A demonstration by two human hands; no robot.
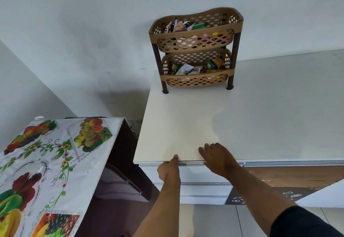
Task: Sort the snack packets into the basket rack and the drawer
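A white cabinet top (pixel 242 121) carries the two-tier basket rack (pixel 195 50) at its back edge, snack packets (pixel 182 26) lying in both tiers and none loose in view. At the front edge, the left hand (pixel 168 169) curls its fingers on the lip of the top drawer (pixel 195 173), while the right hand (pixel 217 157) lies flat and empty on the top. The drawer appears shut, so this looks like the drawer step; the next move likely calls for a straight outward pull.

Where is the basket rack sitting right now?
In the head view the basket rack stands upright at the back left corner of the white cabinet top, against the wall, well beyond both hands at the front edge.
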